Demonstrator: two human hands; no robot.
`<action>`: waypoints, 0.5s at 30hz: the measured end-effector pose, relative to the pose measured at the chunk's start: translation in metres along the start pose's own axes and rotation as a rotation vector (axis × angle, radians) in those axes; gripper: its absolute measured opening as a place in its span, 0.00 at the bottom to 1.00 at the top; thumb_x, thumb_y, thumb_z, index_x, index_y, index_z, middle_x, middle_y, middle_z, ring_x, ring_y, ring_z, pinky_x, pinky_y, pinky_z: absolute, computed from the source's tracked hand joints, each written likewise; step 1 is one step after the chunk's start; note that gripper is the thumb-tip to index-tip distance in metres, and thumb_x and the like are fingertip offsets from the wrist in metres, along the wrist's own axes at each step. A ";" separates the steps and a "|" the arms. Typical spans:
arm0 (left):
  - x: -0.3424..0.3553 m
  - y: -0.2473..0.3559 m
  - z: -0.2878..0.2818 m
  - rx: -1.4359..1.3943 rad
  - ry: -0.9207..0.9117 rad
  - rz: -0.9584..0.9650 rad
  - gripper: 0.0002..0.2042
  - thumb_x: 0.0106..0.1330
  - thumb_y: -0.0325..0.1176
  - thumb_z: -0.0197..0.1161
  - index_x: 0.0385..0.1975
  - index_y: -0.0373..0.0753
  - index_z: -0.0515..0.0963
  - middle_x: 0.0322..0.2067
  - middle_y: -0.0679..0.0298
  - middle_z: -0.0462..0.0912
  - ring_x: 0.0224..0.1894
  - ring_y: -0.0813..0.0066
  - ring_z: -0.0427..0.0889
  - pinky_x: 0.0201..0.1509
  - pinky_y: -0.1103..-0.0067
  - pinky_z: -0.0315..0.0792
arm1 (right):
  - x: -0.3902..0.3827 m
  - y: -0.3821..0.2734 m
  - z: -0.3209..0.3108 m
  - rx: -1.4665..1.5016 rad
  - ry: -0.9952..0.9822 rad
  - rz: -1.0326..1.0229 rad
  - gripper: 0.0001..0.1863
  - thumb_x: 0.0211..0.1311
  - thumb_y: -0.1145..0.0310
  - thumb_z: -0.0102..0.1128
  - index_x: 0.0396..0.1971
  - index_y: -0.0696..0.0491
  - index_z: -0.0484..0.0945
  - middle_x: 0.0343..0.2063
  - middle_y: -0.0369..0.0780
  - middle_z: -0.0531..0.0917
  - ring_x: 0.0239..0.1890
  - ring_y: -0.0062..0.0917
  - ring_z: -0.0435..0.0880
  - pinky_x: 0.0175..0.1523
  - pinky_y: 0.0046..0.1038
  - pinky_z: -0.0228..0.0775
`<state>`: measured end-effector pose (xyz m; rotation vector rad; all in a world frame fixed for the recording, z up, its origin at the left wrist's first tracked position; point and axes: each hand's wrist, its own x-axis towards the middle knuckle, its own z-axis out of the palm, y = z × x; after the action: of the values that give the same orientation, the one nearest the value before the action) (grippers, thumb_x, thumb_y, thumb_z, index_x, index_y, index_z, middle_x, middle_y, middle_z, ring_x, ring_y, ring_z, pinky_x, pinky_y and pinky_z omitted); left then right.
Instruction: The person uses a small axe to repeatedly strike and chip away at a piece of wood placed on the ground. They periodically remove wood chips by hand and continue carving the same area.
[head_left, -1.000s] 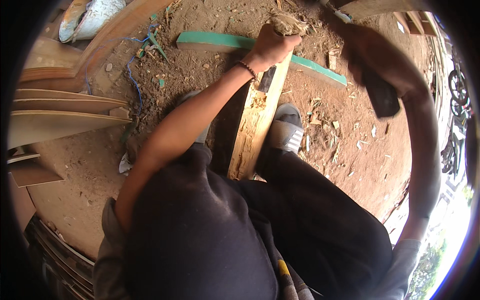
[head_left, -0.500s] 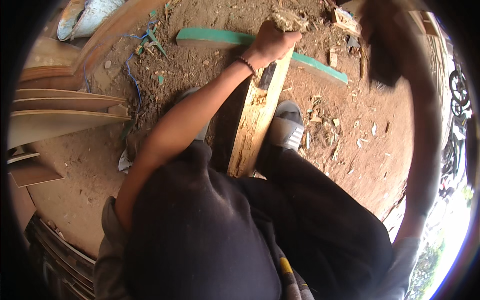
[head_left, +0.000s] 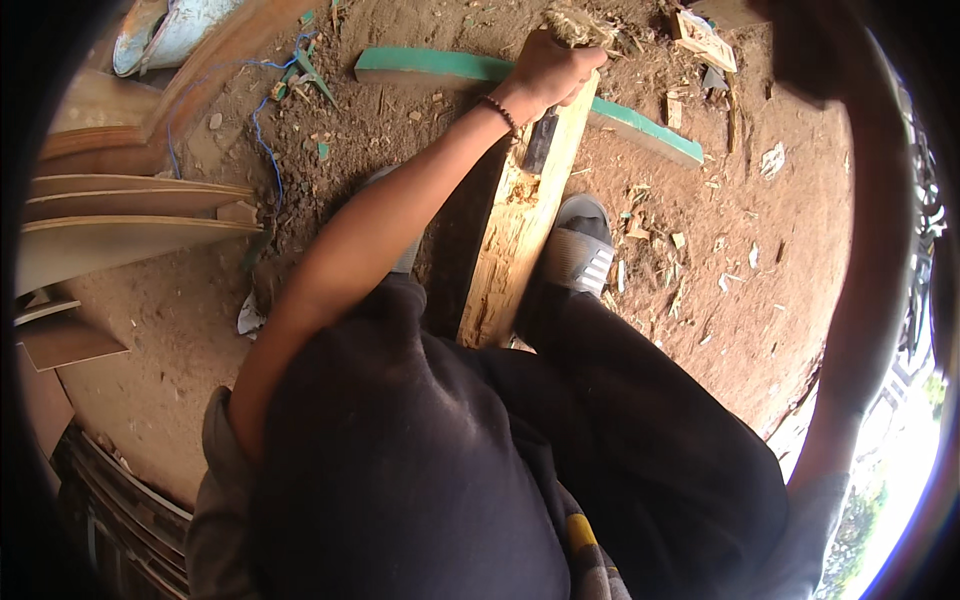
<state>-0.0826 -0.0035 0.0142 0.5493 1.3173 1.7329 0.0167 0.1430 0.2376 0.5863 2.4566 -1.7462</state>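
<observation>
My left hand [head_left: 556, 72] is closed in a fist round a chisel. The chisel's frayed, fibrous handle end [head_left: 578, 28] sticks out above the fist, and its dark flat blade [head_left: 541, 143] shows below, against the wood. Beneath it a pale wooden beam [head_left: 510, 240] with a rough, gouged face runs between my feet toward me. My right hand [head_left: 835, 55] is raised at the far right, dark and blurred. It appears closed round a dark bulky object whose kind I cannot make out.
A green-painted wooden strip [head_left: 430, 64] lies crosswise beside the beam's far end. Curved brown boards [head_left: 140, 205] stack at the left, near a blue string [head_left: 262, 140]. Wood chips [head_left: 640, 228] litter the dirt floor. My sandalled right foot [head_left: 580, 250] stands beside the beam.
My right hand and the dark object have moved up and outward to the right, away from the beam. My left hand stays on the chisel.
</observation>
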 end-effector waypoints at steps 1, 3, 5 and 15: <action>-0.002 0.002 0.001 0.025 0.007 -0.022 0.18 0.61 0.28 0.61 0.09 0.44 0.65 0.08 0.72 0.66 0.08 0.86 0.58 0.11 0.80 0.50 | 0.001 0.006 0.004 -0.044 -0.023 0.064 0.18 0.72 0.53 0.52 0.43 0.55 0.73 0.19 0.30 0.74 0.12 0.11 0.70 0.14 0.16 0.64; -0.005 0.006 0.002 -0.042 0.008 -0.020 0.21 0.63 0.28 0.60 0.08 0.47 0.60 0.08 0.75 0.62 0.09 0.88 0.54 0.12 0.81 0.44 | -0.001 0.012 0.025 -0.182 -0.045 0.295 0.18 0.70 0.52 0.54 0.43 0.54 0.72 0.19 0.30 0.75 0.13 0.10 0.70 0.14 0.16 0.64; -0.007 0.008 0.003 -0.042 0.038 -0.031 0.22 0.63 0.28 0.59 0.08 0.47 0.59 0.09 0.75 0.60 0.09 0.88 0.53 0.12 0.81 0.43 | 0.001 0.014 0.032 -0.089 -0.068 0.561 0.16 0.67 0.54 0.59 0.41 0.51 0.73 0.19 0.29 0.76 0.13 0.08 0.71 0.14 0.14 0.65; -0.002 0.003 0.000 -0.027 0.053 -0.103 0.24 0.62 0.29 0.59 0.06 0.49 0.56 0.08 0.76 0.59 0.09 0.88 0.52 0.13 0.80 0.42 | 0.020 -0.036 0.002 0.083 0.184 -0.021 0.11 0.72 0.64 0.51 0.42 0.57 0.76 0.22 0.33 0.78 0.17 0.14 0.73 0.20 0.18 0.68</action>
<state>-0.0832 -0.0056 0.0176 0.4152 1.3334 1.6882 -0.0150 0.1361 0.2638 0.7639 2.5254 -1.8893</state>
